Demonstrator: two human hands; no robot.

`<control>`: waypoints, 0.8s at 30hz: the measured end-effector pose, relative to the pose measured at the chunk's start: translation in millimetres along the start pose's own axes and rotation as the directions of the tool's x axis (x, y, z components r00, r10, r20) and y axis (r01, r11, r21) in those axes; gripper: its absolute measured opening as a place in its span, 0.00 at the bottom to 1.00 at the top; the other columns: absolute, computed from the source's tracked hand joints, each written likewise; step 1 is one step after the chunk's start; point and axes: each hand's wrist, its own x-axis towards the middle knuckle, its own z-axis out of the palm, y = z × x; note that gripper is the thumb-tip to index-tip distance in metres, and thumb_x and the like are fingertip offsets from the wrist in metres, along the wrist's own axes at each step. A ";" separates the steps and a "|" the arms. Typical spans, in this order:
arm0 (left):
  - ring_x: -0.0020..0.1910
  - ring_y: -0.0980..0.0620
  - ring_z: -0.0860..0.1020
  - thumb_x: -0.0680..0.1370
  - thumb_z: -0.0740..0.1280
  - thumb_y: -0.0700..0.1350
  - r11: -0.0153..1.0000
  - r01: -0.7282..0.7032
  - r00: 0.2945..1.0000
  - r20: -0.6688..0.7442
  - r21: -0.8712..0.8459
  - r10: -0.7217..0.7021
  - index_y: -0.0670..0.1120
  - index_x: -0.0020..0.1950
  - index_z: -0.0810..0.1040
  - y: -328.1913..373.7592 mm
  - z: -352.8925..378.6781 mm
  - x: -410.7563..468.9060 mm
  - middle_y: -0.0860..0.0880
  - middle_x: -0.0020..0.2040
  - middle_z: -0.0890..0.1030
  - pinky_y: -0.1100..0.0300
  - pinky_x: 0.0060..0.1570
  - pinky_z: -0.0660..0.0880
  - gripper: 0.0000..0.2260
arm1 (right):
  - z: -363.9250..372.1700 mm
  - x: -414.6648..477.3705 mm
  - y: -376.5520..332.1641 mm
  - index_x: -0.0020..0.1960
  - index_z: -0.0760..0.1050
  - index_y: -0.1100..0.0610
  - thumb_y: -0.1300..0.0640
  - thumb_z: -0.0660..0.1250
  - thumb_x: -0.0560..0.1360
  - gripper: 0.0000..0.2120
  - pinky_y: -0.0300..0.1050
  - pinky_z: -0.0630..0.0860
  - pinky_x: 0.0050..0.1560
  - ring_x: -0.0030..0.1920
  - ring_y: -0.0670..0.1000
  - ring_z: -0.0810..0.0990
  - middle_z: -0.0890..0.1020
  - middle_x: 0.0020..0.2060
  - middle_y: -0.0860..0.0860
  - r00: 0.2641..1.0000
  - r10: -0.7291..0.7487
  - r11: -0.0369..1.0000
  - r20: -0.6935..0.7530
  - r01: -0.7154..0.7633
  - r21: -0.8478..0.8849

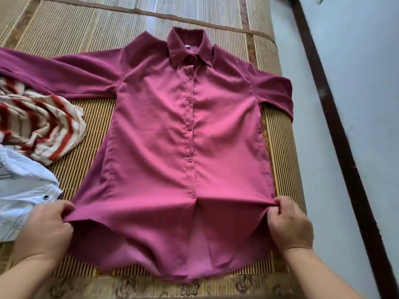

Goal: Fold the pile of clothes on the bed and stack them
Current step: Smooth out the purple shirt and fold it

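**On the bamboo mat: magenta shirt held by its hem**

Buttoned and face up, it lies flat, collar far. The left hand pinches the hem's left corner, the right hand the right corner. Beside it a crumpled red-striped garment overlaps the outstretched sleeve. A white shirt lies nearer, partly behind the left hand. The other sleeve seems to hang off the mat's edge.
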 end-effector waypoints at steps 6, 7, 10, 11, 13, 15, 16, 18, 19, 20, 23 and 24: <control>0.41 0.46 0.75 0.63 0.70 0.33 0.999 -0.047 0.998 0.042 -0.003 0.047 0.56 0.39 0.76 -25.1 1.1 -8.2 0.49 0.39 0.77 0.48 0.43 0.73 0.17 | -3.9 -14.9 33.3 0.53 0.75 0.56 0.62 0.61 0.74 0.09 0.49 0.67 0.42 0.45 0.64 0.77 0.80 0.48 0.63 0.884 0.359 0.932 0.301 -0.355 -0.070; 0.41 0.46 0.75 0.64 0.71 0.35 0.998 -0.055 0.998 0.037 -0.019 0.056 0.57 0.39 0.75 -26.1 -1.1 -9.6 0.49 0.39 0.77 0.48 0.42 0.73 0.17 | -6.4 -16.3 33.5 0.54 0.75 0.55 0.62 0.61 0.75 0.10 0.49 0.67 0.42 0.45 0.64 0.77 0.81 0.49 0.63 0.870 0.394 0.915 0.297 -0.402 -0.036; 0.44 0.43 0.75 0.63 0.75 0.35 0.992 -0.086 0.996 0.001 0.092 0.087 0.55 0.43 0.78 -14.4 -9.7 -19.3 0.49 0.41 0.74 0.46 0.44 0.74 0.18 | -13.7 -21.2 24.8 0.59 0.74 0.57 0.59 0.66 0.74 0.14 0.53 0.72 0.49 0.51 0.63 0.76 0.78 0.52 0.62 0.860 0.438 0.894 0.261 -0.448 -0.024; 0.47 0.41 0.75 0.63 0.75 0.39 0.980 -0.129 0.989 -0.049 0.153 0.138 0.54 0.48 0.79 -5.7 -12.0 -24.9 0.48 0.45 0.75 0.44 0.48 0.74 0.17 | -13.8 -25.4 20.0 0.58 0.75 0.60 0.58 0.71 0.71 0.16 0.55 0.73 0.49 0.50 0.64 0.76 0.77 0.51 0.63 0.901 0.376 0.925 0.217 -0.379 -0.027; 0.52 0.40 0.75 0.65 0.70 0.50 0.903 -0.354 0.911 -0.129 0.243 0.392 0.57 0.55 0.76 22.6 -17.8 -45.4 0.48 0.52 0.76 0.43 0.54 0.70 0.18 | -12.2 -38.0 0.9 0.49 0.78 0.62 0.62 0.79 0.63 0.18 0.57 0.75 0.44 0.44 0.64 0.77 0.78 0.43 0.62 0.977 0.096 0.995 0.188 -0.099 0.009; 0.52 0.44 0.75 0.67 0.64 0.54 0.722 -0.658 0.723 -0.090 0.215 0.685 0.58 0.54 0.77 59.3 -16.2 -70.0 0.50 0.53 0.79 0.46 0.54 0.68 0.16 | -7.5 -52.4 -25.3 0.43 0.80 0.57 0.60 0.81 0.58 0.16 0.54 0.77 0.38 0.39 0.60 0.77 0.78 0.38 0.55 0.944 -0.244 0.970 0.222 0.238 0.054; 0.51 0.47 0.75 0.67 0.64 0.55 0.597 -0.779 0.602 -0.035 0.190 0.797 0.57 0.52 0.80 78.6 -13.2 -80.7 0.51 0.51 0.81 0.48 0.53 0.68 0.15 | -3.8 -58.7 -37.0 0.43 0.81 0.54 0.57 0.81 0.57 0.16 0.52 0.78 0.37 0.39 0.58 0.78 0.79 0.38 0.52 0.892 -0.376 0.926 0.250 0.367 0.086; 0.49 0.51 0.78 0.65 0.65 0.56 0.392 -0.903 0.414 0.116 0.175 0.903 0.56 0.48 0.83 108.5 -3.6 -95.6 0.55 0.49 0.82 0.51 0.54 0.70 0.14 | 5.1 -71.3 -56.5 0.49 0.83 0.49 0.50 0.80 0.53 0.23 0.49 0.78 0.36 0.41 0.55 0.80 0.81 0.44 0.50 0.782 -0.522 0.848 0.340 0.518 0.110; 0.48 0.52 0.79 0.64 0.65 0.56 0.340 -0.924 0.370 0.190 0.175 0.909 0.57 0.46 0.83 119.6 2.3 -100.4 0.57 0.47 0.82 0.51 0.53 0.71 0.14 | 9.4 -76.3 -63.4 0.51 0.83 0.47 0.48 0.79 0.51 0.28 0.49 0.79 0.37 0.43 0.55 0.81 0.82 0.47 0.51 0.751 -0.533 0.832 0.389 0.548 0.084; 0.46 0.52 0.80 0.61 0.68 0.56 0.335 -0.926 0.370 0.241 0.177 0.897 0.57 0.45 0.83 127.6 8.7 -103.4 0.57 0.46 0.82 0.50 0.51 0.74 0.14 | 13.5 -79.8 -68.3 0.52 0.82 0.47 0.46 0.79 0.50 0.30 0.50 0.79 0.38 0.44 0.55 0.82 0.82 0.49 0.52 0.747 -0.527 0.829 0.406 0.558 0.049; 0.38 0.49 0.80 0.53 0.77 0.54 0.459 -0.863 0.506 0.351 0.213 0.788 0.55 0.42 0.82 139.4 17.9 -103.2 0.55 0.41 0.81 0.54 0.38 0.77 0.19 | 18.7 -83.4 -76.4 0.47 0.83 0.53 0.43 0.78 0.49 0.28 0.51 0.80 0.38 0.42 0.57 0.82 0.83 0.47 0.56 0.802 -0.449 0.861 0.393 0.506 -0.049; 0.35 0.49 0.79 0.53 0.78 0.52 0.474 -0.851 0.525 0.352 0.226 0.775 0.54 0.40 0.82 139.2 19.5 -101.1 0.54 0.38 0.80 0.57 0.34 0.75 0.17 | 18.8 -83.6 -78.4 0.42 0.82 0.55 0.46 0.78 0.49 0.24 0.51 0.79 0.35 0.39 0.58 0.81 0.82 0.43 0.56 0.820 -0.429 0.869 0.378 0.488 -0.073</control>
